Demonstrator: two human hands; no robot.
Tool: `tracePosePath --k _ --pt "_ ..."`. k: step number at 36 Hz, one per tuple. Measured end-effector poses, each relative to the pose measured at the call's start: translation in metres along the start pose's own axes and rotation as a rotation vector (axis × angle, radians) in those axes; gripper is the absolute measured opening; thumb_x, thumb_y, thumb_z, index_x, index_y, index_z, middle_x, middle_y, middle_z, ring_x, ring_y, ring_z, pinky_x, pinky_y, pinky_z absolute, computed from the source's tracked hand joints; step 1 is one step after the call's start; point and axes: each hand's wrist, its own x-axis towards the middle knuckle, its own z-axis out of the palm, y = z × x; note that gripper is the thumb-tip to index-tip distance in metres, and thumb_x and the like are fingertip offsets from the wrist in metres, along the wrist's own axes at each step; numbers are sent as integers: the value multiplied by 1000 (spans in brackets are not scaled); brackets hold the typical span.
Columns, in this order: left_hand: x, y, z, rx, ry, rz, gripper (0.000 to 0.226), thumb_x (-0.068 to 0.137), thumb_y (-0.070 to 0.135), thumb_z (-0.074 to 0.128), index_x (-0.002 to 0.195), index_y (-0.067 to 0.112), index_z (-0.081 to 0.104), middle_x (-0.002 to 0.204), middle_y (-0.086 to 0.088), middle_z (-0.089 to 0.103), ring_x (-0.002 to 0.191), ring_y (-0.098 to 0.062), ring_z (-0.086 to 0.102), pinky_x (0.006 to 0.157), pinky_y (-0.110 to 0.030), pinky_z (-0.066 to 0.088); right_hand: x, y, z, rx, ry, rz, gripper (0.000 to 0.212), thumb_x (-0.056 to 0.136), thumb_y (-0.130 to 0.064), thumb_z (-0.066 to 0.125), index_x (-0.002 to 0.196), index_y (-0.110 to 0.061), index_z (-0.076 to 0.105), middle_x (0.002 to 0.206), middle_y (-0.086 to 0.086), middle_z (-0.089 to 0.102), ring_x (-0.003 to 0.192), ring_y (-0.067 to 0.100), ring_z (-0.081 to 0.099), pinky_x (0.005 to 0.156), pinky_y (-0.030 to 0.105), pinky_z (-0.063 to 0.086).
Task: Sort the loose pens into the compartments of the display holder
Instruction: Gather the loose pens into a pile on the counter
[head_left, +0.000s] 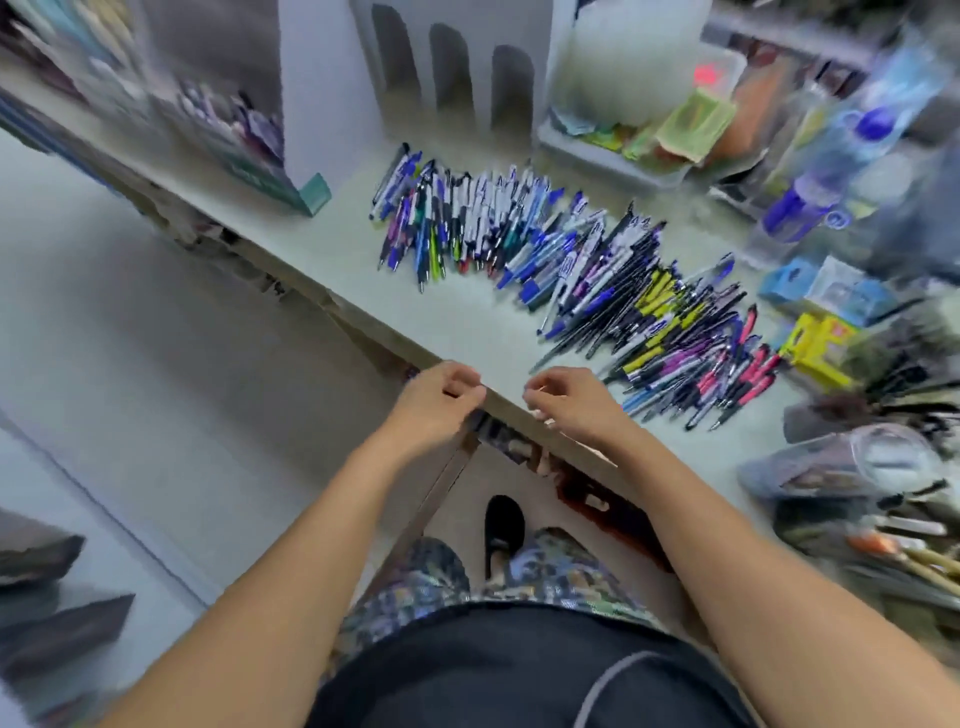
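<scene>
The left hand (439, 397) is seen at the near edge of the surface (467, 332), its fingers loosely curled, with nothing visibly held. The right hand (566, 397) is set just beside it over the same edge, its fingers likewise curled inward; whether anything small is pinched between them cannot be told, since the view is blurred. Both forearms are extended from the bottom of the view, and the two hands are kept slightly apart. Beyond the hands, the loose pens (571, 270) are spread across the surface in a long band running from upper left to lower right: mostly blue, white and black barrels at the far end, black and yellow ones in the middle, and pink and purple ones (737, 374) nearest the right hand. The pens lie well apart from the left hand and near the right. Behind the band, a white display holder (452, 73) with tall arched slots is stood upright at the back of the surface. To its right a shallow tray (623, 156) of packets is placed, with a blue bottle (810, 197) and small boxes (826, 296) further right. Below the surface, patterned trousers and a dark slipper (504, 530) are visible on the floor.
</scene>
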Motion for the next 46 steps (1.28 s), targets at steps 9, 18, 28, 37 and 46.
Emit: tracePosePath --k 9,18,28,37,46 --pt "110 47 -26 49 -183 105 20 96 36 66 112 25 65 107 0 68 95 -20 68 71 -32 53 45 -43 -28 35 205 127 15 97 -25 67 99 -12 73 88 4 74 80 20 72 77 42 58" --pt "198 89 -40 407 129 318 67 89 52 69 139 11 50 141 -12 50 131 -31 46 105 -44 41 34 0 -81 327 1141 677 64 86 -51 75 135 -15 56 132 6 58 121 28 56 96 40 48" --pt "329 73 -126 434 333 -124 132 70 85 63 162 18 -3 168 -16 -12 154 -42 -10 121 -61 0 81 66 -121 444 1009 1053 143 59 -96 59 163 -17 0 169 17 2 156 37 1 123 60 12" --pt "374 55 -119 413 254 -366 146 57 94 63 161 18 -6 168 -19 -3 154 -44 -2 122 -62 6 127 55 -117 245 938 1114 149 53 -105 47 163 -19 -5 169 17 -5 157 34 -3 122 62 5" --pt "369 59 -96 478 246 -214 131 71 88 57 162 16 -3 168 -15 6 154 -36 8 122 -56 13 146 38 -112 210 953 1181 148 53 -106 43 163 -19 -5 170 18 -4 157 34 -1 120 62 8"
